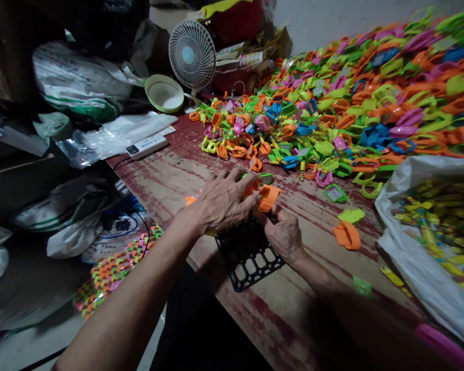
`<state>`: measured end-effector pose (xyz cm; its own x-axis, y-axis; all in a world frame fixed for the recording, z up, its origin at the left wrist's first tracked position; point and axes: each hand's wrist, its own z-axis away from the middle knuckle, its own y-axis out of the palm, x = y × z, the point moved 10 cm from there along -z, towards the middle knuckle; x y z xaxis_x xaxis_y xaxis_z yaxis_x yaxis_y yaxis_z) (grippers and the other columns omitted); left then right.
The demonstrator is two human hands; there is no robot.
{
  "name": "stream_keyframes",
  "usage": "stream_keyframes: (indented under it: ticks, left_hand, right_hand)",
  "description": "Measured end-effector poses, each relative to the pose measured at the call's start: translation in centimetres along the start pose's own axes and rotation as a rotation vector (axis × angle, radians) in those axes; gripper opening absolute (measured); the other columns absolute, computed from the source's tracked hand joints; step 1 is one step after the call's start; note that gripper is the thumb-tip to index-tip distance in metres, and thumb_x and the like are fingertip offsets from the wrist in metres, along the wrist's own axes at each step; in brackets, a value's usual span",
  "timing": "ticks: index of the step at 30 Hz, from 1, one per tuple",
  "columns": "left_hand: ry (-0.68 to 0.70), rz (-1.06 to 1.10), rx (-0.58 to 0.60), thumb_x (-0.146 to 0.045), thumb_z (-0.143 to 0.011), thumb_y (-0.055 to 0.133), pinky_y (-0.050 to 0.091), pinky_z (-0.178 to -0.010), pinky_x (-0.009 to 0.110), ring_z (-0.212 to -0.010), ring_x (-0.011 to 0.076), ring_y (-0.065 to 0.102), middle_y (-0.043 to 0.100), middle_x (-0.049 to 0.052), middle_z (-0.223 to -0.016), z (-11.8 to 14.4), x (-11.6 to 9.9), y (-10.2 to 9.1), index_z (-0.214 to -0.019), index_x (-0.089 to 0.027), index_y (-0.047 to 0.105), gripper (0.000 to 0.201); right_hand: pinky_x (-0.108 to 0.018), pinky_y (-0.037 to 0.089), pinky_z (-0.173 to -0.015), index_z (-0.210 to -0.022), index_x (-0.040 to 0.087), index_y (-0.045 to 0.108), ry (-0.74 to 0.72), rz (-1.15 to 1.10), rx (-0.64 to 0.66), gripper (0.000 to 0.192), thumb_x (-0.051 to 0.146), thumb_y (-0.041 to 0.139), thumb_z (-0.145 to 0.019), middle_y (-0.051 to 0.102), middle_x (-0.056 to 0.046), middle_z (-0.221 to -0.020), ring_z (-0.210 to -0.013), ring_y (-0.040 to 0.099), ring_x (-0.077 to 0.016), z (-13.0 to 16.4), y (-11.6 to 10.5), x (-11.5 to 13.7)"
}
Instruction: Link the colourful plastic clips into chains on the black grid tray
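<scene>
Over the far part of a black plastic slotted rack (243,275) my left hand (226,201) is curled, its fingertips against orange plastic pieces shaped like toy watches. One orange toy watch (269,198) stands up between the two hands. My right hand (285,234) is closed at the rack's right side, thumb and fingers pinched at the lower edge of that orange watch. The near slots of the rack show through to the table; its far slots are covered by my left hand. Another orange piece (190,200) peeks out left of my left wrist.
A big heap of coloured toy watches (325,118) covers the table's back and right. An orange watch (347,235) lies loose nearer me. A white sack (394,206) of small yellow pieces stands at right. A fan (192,54), bowl (164,94) and power strip (147,146) sit at back left.
</scene>
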<state>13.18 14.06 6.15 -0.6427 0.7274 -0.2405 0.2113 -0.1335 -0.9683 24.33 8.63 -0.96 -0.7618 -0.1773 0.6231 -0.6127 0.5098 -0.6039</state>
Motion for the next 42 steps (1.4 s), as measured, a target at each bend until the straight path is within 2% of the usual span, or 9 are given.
stream_keyframes:
  ticks: [4,10,14,17,21,25,30,35,42]
  left_hand:
    - [-0.029,-0.024,-0.028,-0.043,-0.1,0.034,0.044,-0.103,0.054,-0.122,0.0323,0.052,0.048,0.01,-0.141,-0.1,-0.1,-0.1,-0.142,-0.027,0.046,0.046]
    - [-0.004,-0.008,-0.024,-0.045,-0.102,0.034,0.041,-0.109,0.049,-0.128,0.0284,0.049,0.05,0.01,-0.14,-0.1,-0.4,0.0,-0.141,-0.023,0.046,0.046]
    - [0.04,0.087,-0.013,-0.046,-0.105,0.022,0.039,-0.112,0.046,-0.131,0.0241,0.046,0.053,0.005,-0.142,0.0,-0.5,-0.4,-0.137,-0.026,0.051,0.048]
    - [0.013,0.224,0.02,-0.044,-0.105,0.01,0.032,-0.119,0.047,-0.14,0.0232,0.04,0.052,0.002,-0.147,0.2,0.0,-0.5,-0.139,-0.027,0.052,0.056]
    - [-0.066,0.358,0.015,-0.043,-0.103,0.01,0.025,-0.124,0.045,-0.145,0.0198,0.038,0.047,0.003,-0.154,0.4,0.9,-0.9,-0.145,-0.021,0.046,0.06]
    - [-0.133,0.466,0.007,-0.052,-0.102,0.013,0.025,-0.125,0.046,-0.146,0.0198,0.038,0.045,0.005,-0.156,0.5,1.6,-0.9,-0.147,-0.019,0.044,0.064]
    - [-0.15,0.529,-0.011,-0.054,-0.102,0.017,0.026,-0.125,0.048,-0.147,0.0207,0.037,0.042,0.004,-0.158,0.6,1.8,-0.8,-0.149,-0.022,0.042,0.062]
    - [-0.123,0.445,0.002,-0.048,-0.104,0.017,0.024,-0.125,0.049,-0.146,0.0216,0.038,0.047,0.004,-0.155,0.7,1.5,-1.1,-0.146,-0.024,0.043,0.056]
    - [0.003,0.148,0.008,-0.047,-0.104,0.031,0.032,-0.119,0.047,-0.137,0.026,0.044,0.047,0.009,-0.152,0.6,-0.1,-0.5,-0.152,-0.02,0.035,0.055]
  right_hand:
    - [-0.029,0.043,-0.06,-0.078,0.021,0.063,0.051,-0.009,-0.025,0.03,0.047,0.052,-0.088,0.065,-0.007,-0.064,-0.058,0.06,-0.0196,-0.4,-0.2,-0.2]
    - [-0.028,0.042,-0.059,-0.082,0.02,0.06,0.259,-0.065,0.012,0.035,0.053,0.053,-0.091,0.067,-0.006,-0.073,-0.064,0.062,-0.019,-1.3,-1.0,-4.4]
    - [-0.029,0.034,-0.056,-0.075,0.019,0.066,0.204,0.288,0.182,0.028,0.043,0.06,-0.089,0.063,-0.005,-0.066,-0.059,0.056,-0.0192,-1.7,-2.8,-4.9]
    - [-0.031,0.031,-0.057,-0.087,0.018,0.07,0.052,0.54,0.135,0.026,0.04,0.058,-0.092,0.067,-0.01,-0.085,-0.068,0.059,-0.022,-1.4,-4.2,-1.5]
    - [-0.031,0.037,-0.062,-0.089,0.02,0.066,-0.072,0.321,0.25,0.017,0.032,0.054,-0.093,0.069,-0.008,-0.086,-0.075,0.063,-0.0225,-0.2,-0.8,3.3]
    - [-0.032,0.043,-0.066,-0.095,0.021,0.066,0.054,0.067,0.389,0.017,0.033,0.054,-0.095,0.073,-0.007,-0.09,-0.083,0.069,-0.0255,0.6,3.0,3.2]
    - [-0.033,0.049,-0.075,-0.1,0.022,0.067,-0.039,-0.118,0.406,0.019,0.029,0.05,-0.097,0.074,-0.007,-0.098,-0.09,0.069,-0.0248,0.3,3.6,2.6]
    - [-0.032,0.052,-0.079,-0.083,0.021,0.071,-0.136,-0.274,0.484,0.015,0.021,0.058,-0.09,0.074,-0.006,-0.088,-0.087,0.069,-0.0229,-1.1,3.9,2.8]
    - [-0.032,0.049,-0.078,-0.101,0.02,0.072,-0.211,-0.097,0.53,0.024,0.015,0.052,-0.088,0.075,-0.008,-0.095,-0.084,0.067,-0.0229,-0.6,4.7,3.1]
